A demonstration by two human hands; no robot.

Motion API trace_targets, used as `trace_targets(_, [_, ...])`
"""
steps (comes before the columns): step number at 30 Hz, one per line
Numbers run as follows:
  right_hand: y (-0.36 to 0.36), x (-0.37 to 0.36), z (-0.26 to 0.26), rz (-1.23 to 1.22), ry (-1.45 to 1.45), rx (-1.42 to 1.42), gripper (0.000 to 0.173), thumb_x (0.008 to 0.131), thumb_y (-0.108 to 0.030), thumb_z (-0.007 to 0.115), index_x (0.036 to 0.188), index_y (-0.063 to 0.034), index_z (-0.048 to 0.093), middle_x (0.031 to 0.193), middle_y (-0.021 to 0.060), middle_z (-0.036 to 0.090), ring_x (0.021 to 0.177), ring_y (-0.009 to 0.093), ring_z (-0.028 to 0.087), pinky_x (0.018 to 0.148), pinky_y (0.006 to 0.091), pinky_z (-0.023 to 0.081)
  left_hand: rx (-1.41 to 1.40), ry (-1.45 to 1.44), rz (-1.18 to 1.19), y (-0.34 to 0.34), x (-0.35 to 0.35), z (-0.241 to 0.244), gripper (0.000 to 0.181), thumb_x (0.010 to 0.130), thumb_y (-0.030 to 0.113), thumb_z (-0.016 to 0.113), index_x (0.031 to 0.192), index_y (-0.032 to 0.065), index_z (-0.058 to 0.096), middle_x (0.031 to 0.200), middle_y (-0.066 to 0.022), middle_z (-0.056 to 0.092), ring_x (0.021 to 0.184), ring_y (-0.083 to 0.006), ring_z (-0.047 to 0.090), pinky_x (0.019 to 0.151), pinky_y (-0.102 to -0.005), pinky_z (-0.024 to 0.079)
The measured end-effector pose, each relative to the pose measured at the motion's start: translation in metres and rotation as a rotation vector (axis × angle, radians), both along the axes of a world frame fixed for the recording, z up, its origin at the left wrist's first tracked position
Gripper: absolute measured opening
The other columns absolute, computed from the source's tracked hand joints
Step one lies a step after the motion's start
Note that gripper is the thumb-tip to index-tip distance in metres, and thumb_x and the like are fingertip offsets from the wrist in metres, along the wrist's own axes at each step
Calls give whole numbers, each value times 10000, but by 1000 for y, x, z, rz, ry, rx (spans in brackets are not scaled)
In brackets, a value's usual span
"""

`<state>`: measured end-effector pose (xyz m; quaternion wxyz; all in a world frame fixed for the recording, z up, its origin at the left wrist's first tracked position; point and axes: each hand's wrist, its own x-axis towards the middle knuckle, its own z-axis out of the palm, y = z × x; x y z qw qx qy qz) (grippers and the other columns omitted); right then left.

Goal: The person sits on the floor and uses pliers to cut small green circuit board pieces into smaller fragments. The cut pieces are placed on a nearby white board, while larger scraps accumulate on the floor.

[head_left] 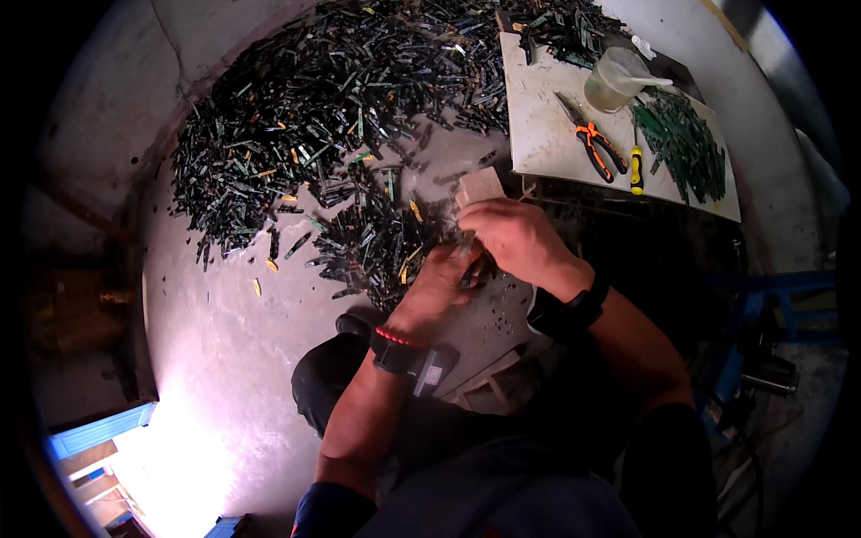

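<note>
My left hand (444, 277) is in the middle of the view, its fingers curled around a thin pale strip (464, 243). Just above and to the right, my right hand (516, 237) is bent over the same spot, fingertips close to that strip. A light wooden block (480, 185) shows beyond my right knuckles; whether those fingers grip it or only touch it is hidden. Below both hands lies a small heap of dark narrow strips (370, 245), apparently circuit board pieces, some with green or yellow faces.
A much larger pile of similar strips (323, 94) covers the floor ahead. On a low white board (545, 134) at right are orange-handled pliers (595, 144), a yellow-black screwdriver (635, 165), a plastic jug (609, 91) and green strips (686, 144). Blue metal framing (787, 296) stands far right.
</note>
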<state>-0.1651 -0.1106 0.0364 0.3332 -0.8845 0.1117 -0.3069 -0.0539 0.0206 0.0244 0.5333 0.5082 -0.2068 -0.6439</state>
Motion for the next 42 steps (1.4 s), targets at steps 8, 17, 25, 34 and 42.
trace_targets(8, [-27, -20, 25, -140, -20, 1077, 245, 940, -244, 562, 1004, -14, 615, 940, 63, 652, 874, 143, 629, 702, 262, 525, -72, 39, 21, 7, 2, -2, 368, 899, 435, 563, 786, 90, 505, 692, 23, 419, 554, -61, 339, 439, -200, 259])
trace_targets(17, [11, -26, 8, -39, 55, 1293, 276, 902, -248, 618, 943, 22, 654, 827, 22, 654, 705, 76, 572, 633, 220, 475, -36, 8, -89, -2, -9, 4, 351, 915, 382, 548, 762, 69, 513, 635, 17, 436, 482, -63, 361, 416, -200, 275])
trace_targets(25, [-5, -54, 28, -160, 123, 651, 163, 893, -128, 604, 830, 21, 622, 662, -7, 555, 563, 26, 434, 470, 212, 335, 53, -103, -186, -12, -26, 0, 509, 879, 567, 494, 763, 71, 516, 616, 9, 454, 527, -84, 412, 444, -216, 291])
trace_targets(34, [-68, -180, 62, -742, -80, -88, 143, 854, -116, 646, 837, 17, 598, 826, 72, 582, 697, 126, 507, 613, 272, 424, 66, -305, -185, -15, -29, -14, 586, 906, 611, 414, 706, 67, 505, 597, 30, 416, 497, -71, 377, 436, -222, 272])
trace_targets(42, [-92, -292, 23, -1290, 71, 0, 246, 912, -199, 571, 832, 27, 627, 816, 50, 631, 710, 117, 549, 637, 255, 436, 136, -333, -157, -12, -32, -17, 479, 949, 449, 444, 678, 59, 504, 591, 24, 428, 486, -71, 374, 434, -234, 283])
